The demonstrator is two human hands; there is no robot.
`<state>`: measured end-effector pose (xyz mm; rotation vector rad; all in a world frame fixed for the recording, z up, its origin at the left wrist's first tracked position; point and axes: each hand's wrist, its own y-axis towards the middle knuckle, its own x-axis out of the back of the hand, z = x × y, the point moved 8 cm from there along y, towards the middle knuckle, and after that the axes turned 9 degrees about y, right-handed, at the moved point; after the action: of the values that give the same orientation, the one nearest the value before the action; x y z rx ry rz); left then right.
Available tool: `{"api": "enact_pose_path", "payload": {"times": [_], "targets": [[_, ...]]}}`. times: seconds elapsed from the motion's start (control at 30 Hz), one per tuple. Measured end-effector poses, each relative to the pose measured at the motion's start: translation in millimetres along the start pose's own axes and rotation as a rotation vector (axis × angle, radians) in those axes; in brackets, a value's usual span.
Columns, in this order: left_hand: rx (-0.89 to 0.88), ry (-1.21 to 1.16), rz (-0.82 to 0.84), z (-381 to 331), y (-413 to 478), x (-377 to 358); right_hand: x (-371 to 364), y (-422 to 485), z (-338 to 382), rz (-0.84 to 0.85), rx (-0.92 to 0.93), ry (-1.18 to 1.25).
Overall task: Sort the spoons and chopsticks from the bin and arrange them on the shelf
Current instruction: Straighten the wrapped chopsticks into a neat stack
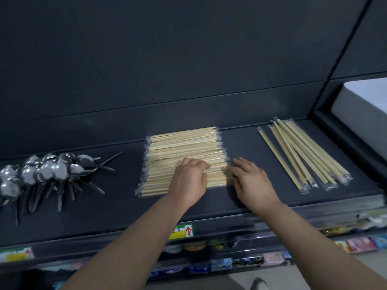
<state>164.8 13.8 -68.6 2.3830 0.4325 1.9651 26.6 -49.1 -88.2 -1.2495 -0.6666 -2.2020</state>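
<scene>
A neat stack of wrapped wooden chopsticks (180, 147) lies crosswise in the middle of the dark shelf (125, 206). My left hand (189, 181) rests on top of the stack's near right part with its fingers curled down onto the sticks. My right hand (250, 181) lies flat with fingers spread, its fingertips touching the stack's right end. A looser fan of wrapped chopsticks (301, 155) lies at the right of the shelf. A heap of metal spoons (44, 174) with dark handles sits at the left.
The shelf's dark back panel (188, 59) rises behind the goods. A price label (181, 231) with a red arrow is on the front edge. Lower shelves hold coloured packets (222, 263). A grey and white unit (362, 103) stands at the right.
</scene>
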Motion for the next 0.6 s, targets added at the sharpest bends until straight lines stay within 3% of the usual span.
{"api": "enact_pose_path", "payload": {"times": [0.2, 0.33, 0.43, 0.6], "targets": [[-0.002, -0.079, 0.052, -72.9, 50.4, -22.9, 50.5, -0.9, -73.3, -0.081, -0.087, -0.043], [0.090, -0.243, 0.179, -113.3, 85.4, -52.4, 85.4, -1.5, -124.6, -0.118, -0.184, -0.074], [0.189, -0.265, 0.280, -139.7, 109.2, -72.8, 103.9, -3.1, -166.4, -0.086, -0.292, -0.109], [0.339, -0.204, 0.277, -179.9, 144.2, -87.7, 111.4, -5.3, -221.1, 0.030, -0.417, -0.018]]}}
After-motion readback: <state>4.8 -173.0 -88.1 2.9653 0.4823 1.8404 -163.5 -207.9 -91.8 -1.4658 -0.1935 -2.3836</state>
